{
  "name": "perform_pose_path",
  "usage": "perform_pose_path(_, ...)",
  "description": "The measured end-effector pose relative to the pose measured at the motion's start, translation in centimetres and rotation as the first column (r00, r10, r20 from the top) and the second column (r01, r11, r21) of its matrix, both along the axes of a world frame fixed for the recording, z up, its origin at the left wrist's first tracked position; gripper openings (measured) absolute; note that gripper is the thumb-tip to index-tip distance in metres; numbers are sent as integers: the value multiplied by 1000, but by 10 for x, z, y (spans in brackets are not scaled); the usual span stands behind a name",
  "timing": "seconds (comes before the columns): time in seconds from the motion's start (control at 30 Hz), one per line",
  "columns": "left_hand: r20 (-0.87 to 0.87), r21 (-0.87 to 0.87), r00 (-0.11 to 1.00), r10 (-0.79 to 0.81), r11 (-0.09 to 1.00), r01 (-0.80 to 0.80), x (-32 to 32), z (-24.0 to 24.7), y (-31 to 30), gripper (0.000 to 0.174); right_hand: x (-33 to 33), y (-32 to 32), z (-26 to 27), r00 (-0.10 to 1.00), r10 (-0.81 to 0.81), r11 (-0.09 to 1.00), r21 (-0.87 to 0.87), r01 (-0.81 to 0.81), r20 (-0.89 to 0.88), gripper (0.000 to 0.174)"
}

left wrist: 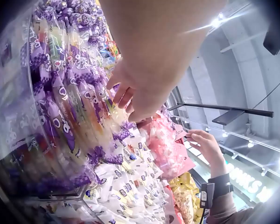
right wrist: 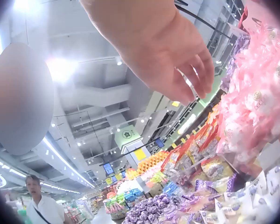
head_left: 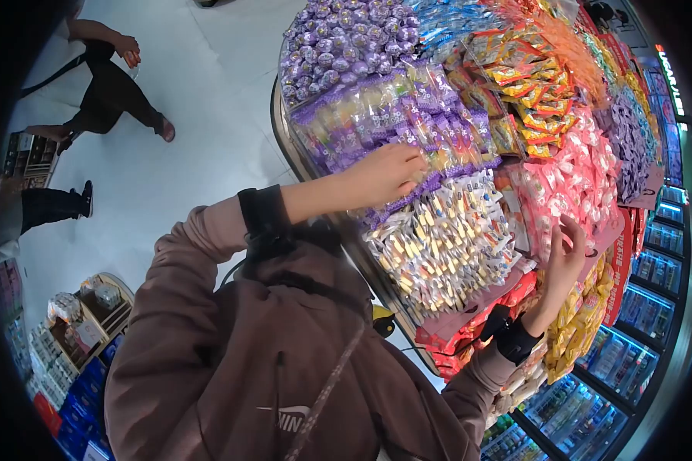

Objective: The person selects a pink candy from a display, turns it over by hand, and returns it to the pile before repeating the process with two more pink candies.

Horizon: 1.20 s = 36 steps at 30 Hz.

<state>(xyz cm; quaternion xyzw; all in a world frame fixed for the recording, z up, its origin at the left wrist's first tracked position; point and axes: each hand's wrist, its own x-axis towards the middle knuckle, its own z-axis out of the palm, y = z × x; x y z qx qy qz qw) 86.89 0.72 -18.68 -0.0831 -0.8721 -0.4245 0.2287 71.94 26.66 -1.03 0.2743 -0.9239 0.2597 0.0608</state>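
Observation:
My left hand reaches over the purple-and-clear packets, its loosely bent fingertips right at their near edge. In the left wrist view, the left hand overlaps the ends of the long purple packets, with gaps between the fingers. White-wrapped sweets lie in rows just below that hand. My right hand hovers by the pink-wrapped sweets, fingers loosely bent. Seen from the right wrist, the right hand has nothing between its fingers, and the pink packets stand beside it.
Purple foil-wrapped sweets and yellow packets fill the far part of the display. Red packets lie at the near edge. Lit drink fridges line the right. Two people stand on the left, one's dark trousers showing.

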Motion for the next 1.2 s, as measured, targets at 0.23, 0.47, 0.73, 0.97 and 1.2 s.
perform_pose_path(0.23, 239, -107, 966, 98, 991, -74, 9, 12, 10, 29, -53, 3, -6, 982, 41, 973, 232, 3, -184, 38)
perform_pose_path(0.47, 165, -205, 960, 225, 960, -190, 13, 5, 30, 28, -77, 4, -35, 997, 74, 945, 318, -80, 31, 36)
perform_pose_path(0.73, 93, -177, 968, 232, 961, -213, 11, 16, 42, 27, -68, 6, -31, 996, 83, 968, 233, -91, 46, 30)
perform_pose_path(0.97, 118, -133, 989, 89, 988, -73, -14, 38, 44, 27, -53, 28, -16, 990, 4, 978, 208, 25, -138, 27)
perform_pose_path(1.2, 87, -104, 992, -87, 990, 96, -37, 52, 34, 27, -31, 44, -7, 968, -114, 984, 110, 141, -222, 24)
